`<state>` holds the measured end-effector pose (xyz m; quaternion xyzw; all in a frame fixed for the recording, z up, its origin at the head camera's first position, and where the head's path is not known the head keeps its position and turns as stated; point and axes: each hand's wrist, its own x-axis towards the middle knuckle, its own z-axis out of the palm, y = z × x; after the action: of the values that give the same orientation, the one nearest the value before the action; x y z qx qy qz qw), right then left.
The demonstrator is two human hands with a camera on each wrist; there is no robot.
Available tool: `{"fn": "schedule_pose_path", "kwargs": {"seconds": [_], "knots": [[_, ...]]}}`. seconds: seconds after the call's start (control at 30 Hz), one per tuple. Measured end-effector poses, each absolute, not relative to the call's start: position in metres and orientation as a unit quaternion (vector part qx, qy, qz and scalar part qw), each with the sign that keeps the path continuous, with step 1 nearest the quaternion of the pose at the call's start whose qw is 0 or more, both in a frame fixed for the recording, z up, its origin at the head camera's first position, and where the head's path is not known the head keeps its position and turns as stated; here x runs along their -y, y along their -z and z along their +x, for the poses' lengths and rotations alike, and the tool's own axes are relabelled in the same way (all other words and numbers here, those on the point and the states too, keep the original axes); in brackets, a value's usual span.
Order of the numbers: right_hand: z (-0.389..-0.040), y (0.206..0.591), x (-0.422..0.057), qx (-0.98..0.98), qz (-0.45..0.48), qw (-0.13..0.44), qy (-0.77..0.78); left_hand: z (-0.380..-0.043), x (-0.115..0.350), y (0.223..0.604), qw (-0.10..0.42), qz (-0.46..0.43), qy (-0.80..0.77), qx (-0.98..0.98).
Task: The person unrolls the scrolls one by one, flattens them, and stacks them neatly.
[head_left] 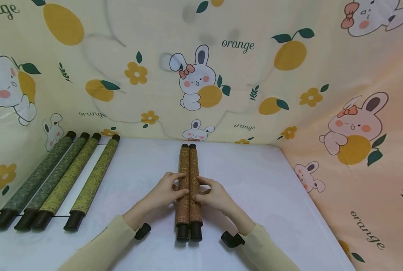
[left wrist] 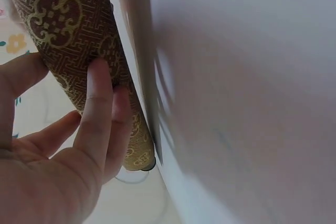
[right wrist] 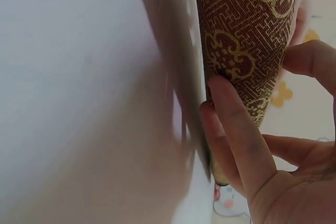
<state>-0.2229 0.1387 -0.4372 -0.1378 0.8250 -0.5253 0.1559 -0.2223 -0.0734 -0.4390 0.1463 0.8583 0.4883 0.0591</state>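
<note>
Two brown rolls with a gold brocade pattern, a left roll (head_left: 182,209) and a right roll (head_left: 196,210), lie side by side like a rolled scroll, dark knobs at their ends. My left hand (head_left: 165,190) holds the left roll from its outer side, thumb on top nearer me. From the other side my right hand (head_left: 218,194) holds the right roll. In the left wrist view, fingers (left wrist: 97,98) press along the brocade (left wrist: 58,22) low near the table. The right wrist view shows fingers (right wrist: 236,124) curved against the patterned side (right wrist: 241,30).
At the left lie two green rolls (head_left: 40,177) and two yellow-green rolls (head_left: 94,177), all with dark knobs, slanting away from me. The white table (head_left: 255,177) meets a cloth backdrop (head_left: 255,82) printed with rabbits and oranges. Dark wrist devices (head_left: 232,239) sit by both sleeves.
</note>
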Motion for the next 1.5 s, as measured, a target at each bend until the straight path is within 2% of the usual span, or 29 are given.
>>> {"fn": "schedule_pose_path", "kwargs": {"seconds": [0.2,0.43,0.7,1.2,1.3,1.5], "knots": [[-0.222,0.442,-0.149,-0.839,-0.148,0.149,0.502,-0.219,0.064,0.443,0.069,0.154,-0.469,-0.867],[-0.219,0.443,-0.15,-0.871,-0.166,0.112,0.448,-0.219,0.061,0.45,0.07,0.177,-0.43,-0.883],[-0.221,0.445,-0.151,-0.878,-0.175,0.101,0.433,-0.217,0.061,0.442,0.079,0.177,-0.41,-0.892],[-0.229,0.441,-0.166,-0.878,-0.19,0.128,0.42,-0.219,0.077,0.438,0.102,0.196,-0.382,-0.897],[-0.232,0.439,-0.172,-0.869,-0.218,0.129,0.426,-0.219,0.081,0.437,0.108,0.209,-0.368,-0.9],[-0.241,0.438,-0.185,-0.846,-0.33,0.126,0.399,-0.22,0.086,0.438,0.122,0.252,-0.319,-0.906]]}}
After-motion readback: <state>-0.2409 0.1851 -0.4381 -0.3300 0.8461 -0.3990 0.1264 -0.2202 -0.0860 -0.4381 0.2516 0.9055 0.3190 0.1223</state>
